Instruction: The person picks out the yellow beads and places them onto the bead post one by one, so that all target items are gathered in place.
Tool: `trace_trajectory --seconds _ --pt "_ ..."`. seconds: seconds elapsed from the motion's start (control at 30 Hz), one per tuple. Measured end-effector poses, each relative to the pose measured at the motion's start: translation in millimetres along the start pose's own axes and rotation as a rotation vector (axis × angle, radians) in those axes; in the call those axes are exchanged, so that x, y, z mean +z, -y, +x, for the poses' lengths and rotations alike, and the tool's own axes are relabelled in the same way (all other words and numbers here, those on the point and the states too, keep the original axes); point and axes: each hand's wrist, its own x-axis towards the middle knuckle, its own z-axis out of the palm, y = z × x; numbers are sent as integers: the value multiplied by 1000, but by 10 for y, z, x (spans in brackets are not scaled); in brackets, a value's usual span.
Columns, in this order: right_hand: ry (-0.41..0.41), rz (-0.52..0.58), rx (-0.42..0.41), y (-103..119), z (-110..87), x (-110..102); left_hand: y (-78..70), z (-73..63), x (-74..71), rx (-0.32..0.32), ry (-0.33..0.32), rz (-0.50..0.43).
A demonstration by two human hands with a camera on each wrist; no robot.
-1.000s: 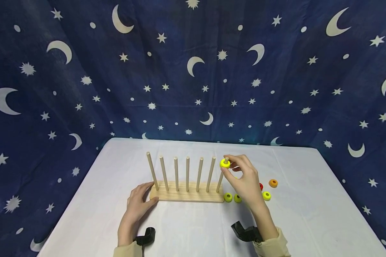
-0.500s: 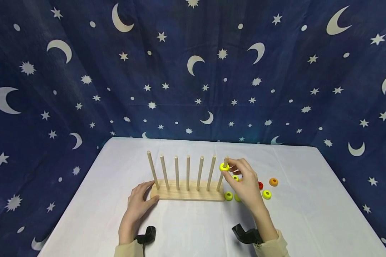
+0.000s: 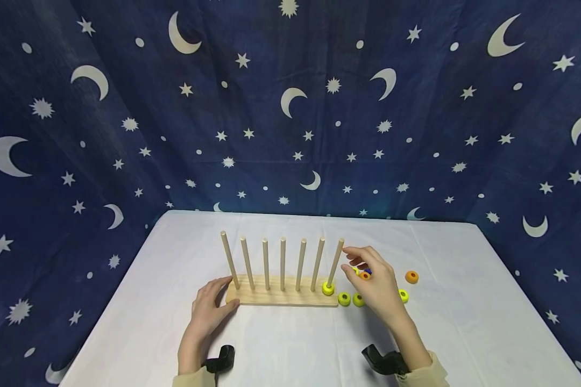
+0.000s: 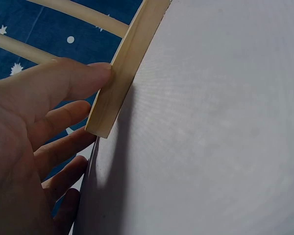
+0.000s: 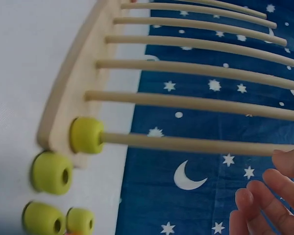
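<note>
Here we have our right hand [image 3: 376, 282], grip parted and empty, just beside the end peg [image 3: 336, 262], the yellow bead [image 3: 327, 289] below-left round its foot, our left hand [image 3: 205, 306] holding the wooden rack's opposite end.

A dark blue backdrop [image 3: 252, 107] with pale crescent moons [image 3: 285, 102], stars [image 3: 186, 90] and dots [image 3: 224, 84] rises behind a white tabletop [image 3: 290, 344]. Faint creases mark the tabletop's right part.
</note>
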Motion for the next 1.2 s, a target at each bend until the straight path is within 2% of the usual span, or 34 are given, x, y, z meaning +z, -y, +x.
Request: trace_trajectory --seconds 0.13,0.37,0.6,0.87,1.2 --pt "6 -27 -21 -101 -44 -41 -13 -2 0 15 -3 -12" --pt "58 -90 14 -248 -154 -76 -10 -10 -17 -8 19 -3" --pt "69 -178 -20 -401 -229 -134 -13 11 -30 6 21 -11" --pt "87 -205 12 -545 -329 -200 -37 17 -44 -10 32 -8" --pt "94 -264 2 -705 -453 -307 -26 3 -18 -18 32 -9"
